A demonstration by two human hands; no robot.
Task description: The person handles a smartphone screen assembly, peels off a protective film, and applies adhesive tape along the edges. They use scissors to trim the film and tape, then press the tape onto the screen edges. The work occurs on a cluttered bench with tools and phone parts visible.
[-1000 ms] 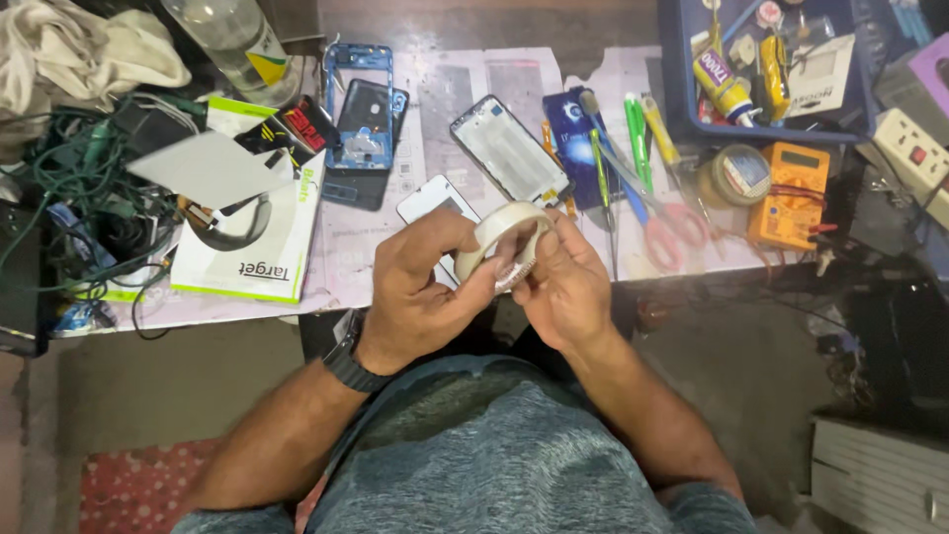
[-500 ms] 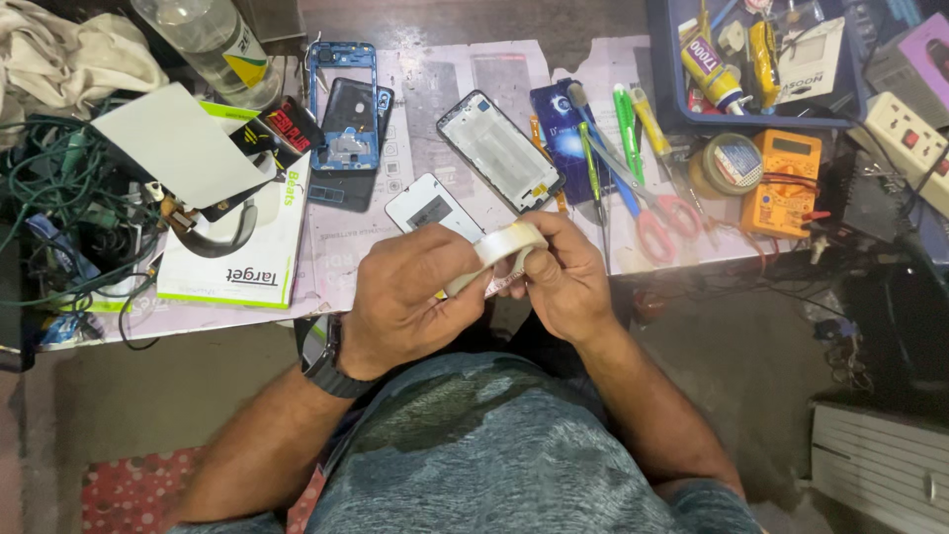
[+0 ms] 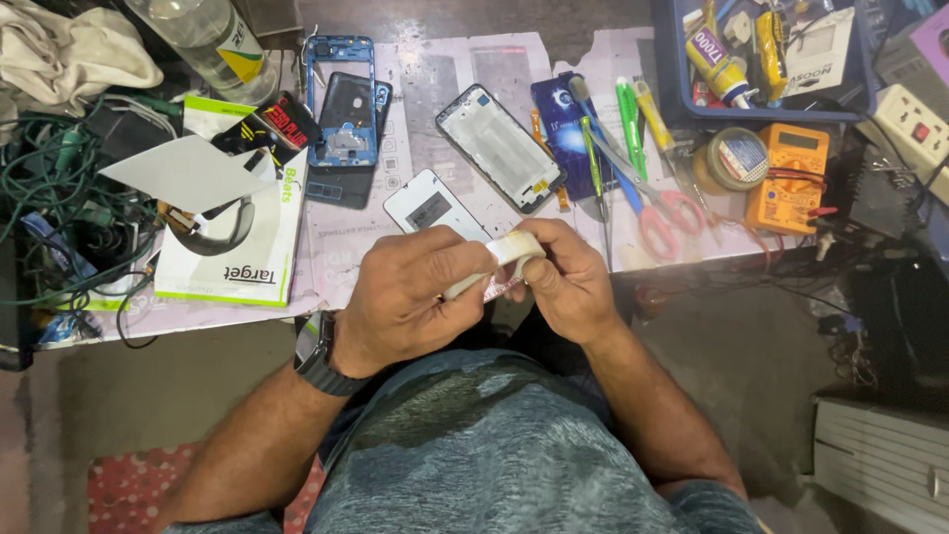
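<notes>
Between both hands' grip, half-hidden tape roll (image 3: pixel 514 249).

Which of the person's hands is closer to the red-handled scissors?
Right. The right hand sits just beside and below the red-handled scissors; the left hand is farther away, on the tape roll's other side.

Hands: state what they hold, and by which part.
Both the left hand and right hand grip a white tape roll by its rim.

Our left hand (image 3: pixel 410 297) and right hand (image 3: pixel 563 282) are hiding most of the tape roll (image 3: pixel 504 259); its loose end is too small to make out.
</notes>
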